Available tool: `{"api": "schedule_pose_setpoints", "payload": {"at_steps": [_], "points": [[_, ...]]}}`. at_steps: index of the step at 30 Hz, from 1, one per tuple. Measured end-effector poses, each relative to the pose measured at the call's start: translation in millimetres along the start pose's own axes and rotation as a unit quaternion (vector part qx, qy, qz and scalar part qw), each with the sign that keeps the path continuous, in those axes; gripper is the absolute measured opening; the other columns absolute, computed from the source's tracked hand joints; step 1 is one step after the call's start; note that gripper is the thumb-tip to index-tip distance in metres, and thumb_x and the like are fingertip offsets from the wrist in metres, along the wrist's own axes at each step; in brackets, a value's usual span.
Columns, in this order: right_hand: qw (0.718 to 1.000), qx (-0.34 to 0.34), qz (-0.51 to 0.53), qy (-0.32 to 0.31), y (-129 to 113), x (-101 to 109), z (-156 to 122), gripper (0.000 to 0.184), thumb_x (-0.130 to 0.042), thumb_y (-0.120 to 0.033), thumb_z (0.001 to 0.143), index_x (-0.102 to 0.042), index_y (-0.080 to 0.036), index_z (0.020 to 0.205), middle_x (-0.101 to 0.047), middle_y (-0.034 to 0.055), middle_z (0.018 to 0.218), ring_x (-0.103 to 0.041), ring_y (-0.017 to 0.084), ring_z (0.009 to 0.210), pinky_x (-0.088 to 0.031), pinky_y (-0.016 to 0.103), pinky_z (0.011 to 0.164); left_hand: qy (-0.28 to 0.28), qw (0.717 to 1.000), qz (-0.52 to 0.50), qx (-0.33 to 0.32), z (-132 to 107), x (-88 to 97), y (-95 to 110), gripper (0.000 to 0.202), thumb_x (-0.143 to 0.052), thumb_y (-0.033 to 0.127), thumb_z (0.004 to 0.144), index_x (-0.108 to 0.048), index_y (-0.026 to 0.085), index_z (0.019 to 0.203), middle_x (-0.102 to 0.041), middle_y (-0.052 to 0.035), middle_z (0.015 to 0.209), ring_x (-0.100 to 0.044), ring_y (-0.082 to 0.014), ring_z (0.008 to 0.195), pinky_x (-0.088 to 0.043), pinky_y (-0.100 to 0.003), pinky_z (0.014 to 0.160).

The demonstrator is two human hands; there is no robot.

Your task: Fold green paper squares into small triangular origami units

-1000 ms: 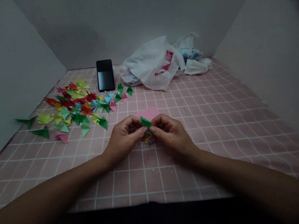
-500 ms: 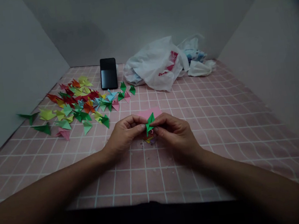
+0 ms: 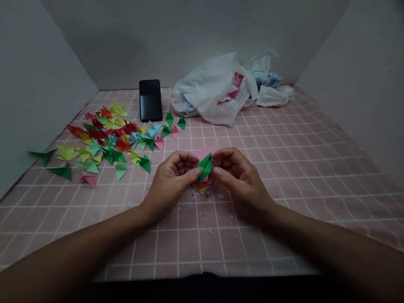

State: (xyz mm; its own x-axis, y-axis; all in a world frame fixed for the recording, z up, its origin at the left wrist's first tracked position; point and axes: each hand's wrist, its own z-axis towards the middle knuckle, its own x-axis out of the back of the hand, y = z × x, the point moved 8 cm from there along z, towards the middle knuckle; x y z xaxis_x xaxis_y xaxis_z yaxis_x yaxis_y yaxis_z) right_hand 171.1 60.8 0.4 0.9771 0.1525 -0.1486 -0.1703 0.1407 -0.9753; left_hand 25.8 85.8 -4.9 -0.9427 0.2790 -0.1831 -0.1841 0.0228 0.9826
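Note:
My left hand [image 3: 171, 180] and my right hand [image 3: 238, 176] meet at the middle of the pink tiled surface [image 3: 281, 163]. Together they pinch a small folded green paper piece [image 3: 204, 167] between thumbs and forefingers. Under my hands lies a small stack of coloured paper [image 3: 201, 187], and a pink sheet [image 3: 205, 152] shows just behind my fingers. A spread of several folded paper pieces [image 3: 111, 139] in red, green, yellow, blue and pink lies to the left.
A black phone [image 3: 150, 99] stands against the back wall. Beside it to the right lies a crumpled white plastic bag [image 3: 214, 91] with more white wrapping [image 3: 271, 95]. Grey walls close in the surface at left, back and right.
The green piece has been turned between my fingers, from upright to more folded and tilted. My hands stay in the same place; the view has shifted slightly.

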Motion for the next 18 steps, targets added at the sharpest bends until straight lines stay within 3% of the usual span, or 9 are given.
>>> {"api": "schedule_pose_setpoints", "payload": {"at_steps": [6,11,18], "points": [[0.997,-0.072,0.039,0.001,16.0,-1.1,0.2,0.021,-0.076,-0.033,0.086,-0.059,-0.021,0.091,-0.063,-0.0041,0.074,-0.058,0.01,0.058,-0.053,0.026,0.058,-0.008,0.999,0.039,-0.026,-0.9,-3.0,4.9,0.026,-0.077,0.021,0.074,-0.06,0.018,0.093,-0.065,-0.0004,0.086,-0.063,-0.0113,0.078,-0.056,-0.024,0.073],[0.994,-0.085,0.068,0.014,16.5,-1.2,-0.1,0.032,-0.08,-0.032,0.082,-0.056,-0.023,0.101,-0.066,-0.0053,0.077,-0.059,0.009,0.056,-0.054,0.025,0.056,-0.014,0.997,0.07,-0.042,-1.4,-3.8,5.5,0.024,-0.074,0.022,0.076,-0.059,0.019,0.094,-0.064,-0.0009,0.088,-0.063,-0.0118,0.078,-0.056,-0.025,0.073],[0.99,-0.115,0.086,0.01,22.0,-2.1,-0.3,0.024,-0.082,-0.033,0.078,-0.063,-0.02,0.083,-0.066,-0.0036,0.072,-0.06,0.01,0.059,-0.053,0.024,0.056,-0.046,0.991,0.104,-0.064,-3.9,-11.2,7.7,0.027,-0.073,0.02,0.076,-0.059,0.02,0.098,-0.065,-0.0016,0.089,-0.063,-0.0127,0.081,-0.054,-0.024,0.071]]}}
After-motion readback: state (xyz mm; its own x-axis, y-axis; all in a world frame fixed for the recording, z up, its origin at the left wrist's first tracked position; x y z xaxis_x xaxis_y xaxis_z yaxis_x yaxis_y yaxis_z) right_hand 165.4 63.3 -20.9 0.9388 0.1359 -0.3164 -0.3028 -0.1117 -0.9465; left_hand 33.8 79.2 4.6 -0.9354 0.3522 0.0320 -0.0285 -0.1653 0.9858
